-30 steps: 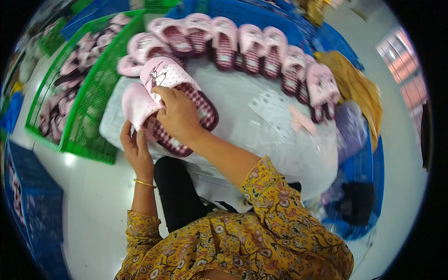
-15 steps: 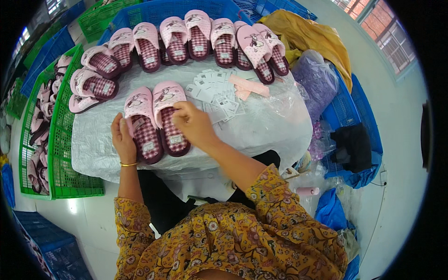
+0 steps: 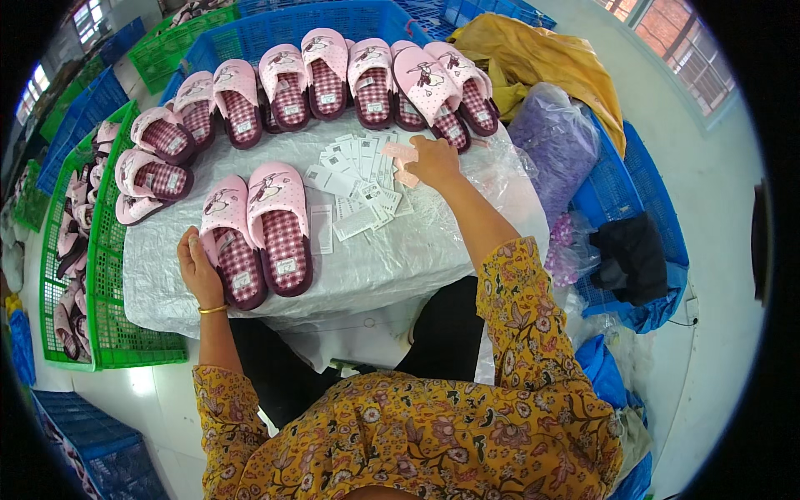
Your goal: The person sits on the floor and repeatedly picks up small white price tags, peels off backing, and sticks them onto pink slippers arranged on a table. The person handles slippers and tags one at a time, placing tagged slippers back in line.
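A pair of pink slippers with plum checked insoles lies side by side on the plastic-covered table: the left slipper (image 3: 237, 258) and the right slipper (image 3: 282, 242). Against the outer side of the left one rests my left hand (image 3: 200, 273), fingers extended along its edge. Farther right, my right hand (image 3: 435, 163) is closed over the right end of a pink strip (image 3: 398, 152); its fingertips are partly hidden. White printed tags (image 3: 367, 179) lie spread between this hand and the slippers.
More pink slippers (image 3: 283, 87) stand in an arc along the table's far and left edges. A green crate (image 3: 125, 275) of slippers is at the left. To the right are a purple-filled bag (image 3: 554, 137), a yellow cloth (image 3: 542, 62) and a blue crate (image 3: 642, 192) with a black cloth.
My right hand has left the right slipper and moved right to the pink strip. My left hand remains beside the left slipper. The whole view has shifted slightly.
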`<state>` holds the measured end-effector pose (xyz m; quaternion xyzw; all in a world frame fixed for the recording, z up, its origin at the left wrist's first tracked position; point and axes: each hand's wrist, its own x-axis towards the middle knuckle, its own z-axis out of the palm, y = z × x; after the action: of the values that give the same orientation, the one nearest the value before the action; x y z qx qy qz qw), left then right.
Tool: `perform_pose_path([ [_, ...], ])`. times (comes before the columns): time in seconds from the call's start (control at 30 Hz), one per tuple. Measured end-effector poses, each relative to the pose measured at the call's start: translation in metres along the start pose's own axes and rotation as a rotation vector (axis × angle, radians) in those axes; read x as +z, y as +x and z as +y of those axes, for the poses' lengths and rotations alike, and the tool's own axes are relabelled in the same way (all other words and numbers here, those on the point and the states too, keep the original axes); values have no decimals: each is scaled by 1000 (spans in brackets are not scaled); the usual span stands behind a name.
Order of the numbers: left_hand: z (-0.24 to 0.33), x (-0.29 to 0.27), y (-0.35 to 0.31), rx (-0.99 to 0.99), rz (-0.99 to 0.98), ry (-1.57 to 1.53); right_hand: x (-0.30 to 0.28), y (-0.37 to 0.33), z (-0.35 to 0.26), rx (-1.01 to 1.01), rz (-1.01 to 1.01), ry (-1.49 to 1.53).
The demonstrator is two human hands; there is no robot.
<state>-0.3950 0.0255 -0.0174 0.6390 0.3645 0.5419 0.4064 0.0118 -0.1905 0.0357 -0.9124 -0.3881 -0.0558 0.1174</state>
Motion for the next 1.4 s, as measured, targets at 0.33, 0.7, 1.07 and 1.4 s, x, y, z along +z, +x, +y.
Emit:
perform_pose_path([
  [0.33,-3,-8,5,-63,60,-136,3,-1,21,-208,298,152],
  [0.7,87,23,-24,294,58,-1,-5,-26,16,-384,471,177],
  [1.07,141,122,-55,346,-477,136,-29,-48,-8,-794,651,193],
  [1.4,107,180,-32,-503,-715,-252,-32,-66,-20,-928,681,258],
])
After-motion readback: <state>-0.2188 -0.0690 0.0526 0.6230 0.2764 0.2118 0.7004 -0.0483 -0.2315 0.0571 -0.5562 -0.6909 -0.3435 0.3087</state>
